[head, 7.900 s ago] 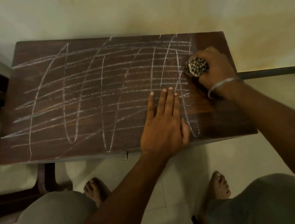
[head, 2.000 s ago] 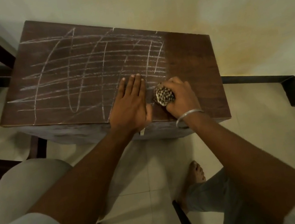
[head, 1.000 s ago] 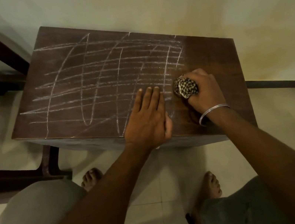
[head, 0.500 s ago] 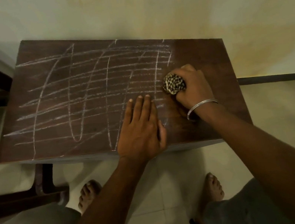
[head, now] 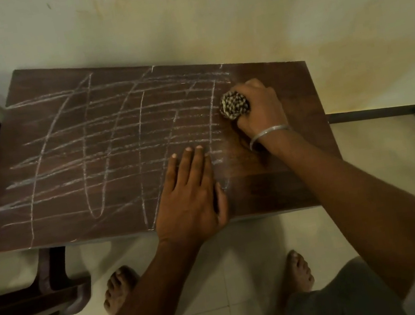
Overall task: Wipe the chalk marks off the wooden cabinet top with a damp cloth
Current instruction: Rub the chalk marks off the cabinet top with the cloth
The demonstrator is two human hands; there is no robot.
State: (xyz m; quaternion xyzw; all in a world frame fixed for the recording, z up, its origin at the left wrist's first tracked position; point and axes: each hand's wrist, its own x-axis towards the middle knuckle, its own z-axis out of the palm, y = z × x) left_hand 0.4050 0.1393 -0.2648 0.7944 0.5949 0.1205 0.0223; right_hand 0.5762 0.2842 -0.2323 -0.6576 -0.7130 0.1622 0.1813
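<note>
While the balled checkered cloth [head: 234, 104] presses on the wooden cabinet top [head: 291, 88] at the right edge of the chalk marks [head: 116, 142], the right hand [head: 261, 109] has its grip closed around it, and the left hand [head: 191, 198] lies flat, fingers open, near the front edge.

I can read no text, label, brand or number anywhere from here. The chalk marks [head: 121, 144] on the cabinet top [head: 301, 183] are only crossed scribbled lines, forming no letters or figures.
</note>
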